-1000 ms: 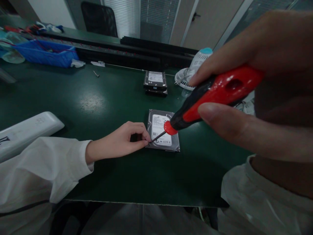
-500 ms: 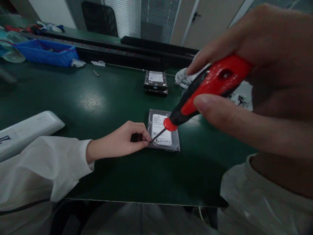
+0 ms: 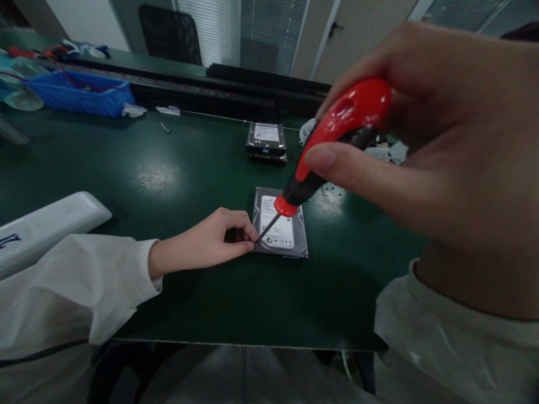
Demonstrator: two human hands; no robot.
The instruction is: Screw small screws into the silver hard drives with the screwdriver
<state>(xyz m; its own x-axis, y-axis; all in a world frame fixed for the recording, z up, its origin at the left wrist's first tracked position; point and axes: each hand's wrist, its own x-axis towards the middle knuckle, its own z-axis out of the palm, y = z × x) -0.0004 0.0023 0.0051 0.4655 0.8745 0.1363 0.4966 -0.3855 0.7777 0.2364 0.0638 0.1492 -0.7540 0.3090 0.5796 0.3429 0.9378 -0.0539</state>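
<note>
A silver hard drive (image 3: 283, 235) with a white label lies flat on the green table (image 3: 168, 174). My right hand (image 3: 425, 140) is close to the camera and closed round a red and black screwdriver (image 3: 332, 140). Its thin shaft slants down to the drive's near left corner. My left hand (image 3: 210, 241) rests on the table beside that corner, fingers pinched together at the screwdriver tip. What the pinch holds is too small to make out.
A stack of two more hard drives (image 3: 266, 141) sits behind. A white long device (image 3: 46, 224) lies at the left. A blue tray (image 3: 80, 92) stands far left, a small white fan (image 3: 307, 132) peeks out behind my right hand, and a loose screw (image 3: 165, 128) lies on the table.
My right hand has swung the screwdriver handle leftward and more upright. The tip stays at the drive's near left corner, and my left hand has not moved.
</note>
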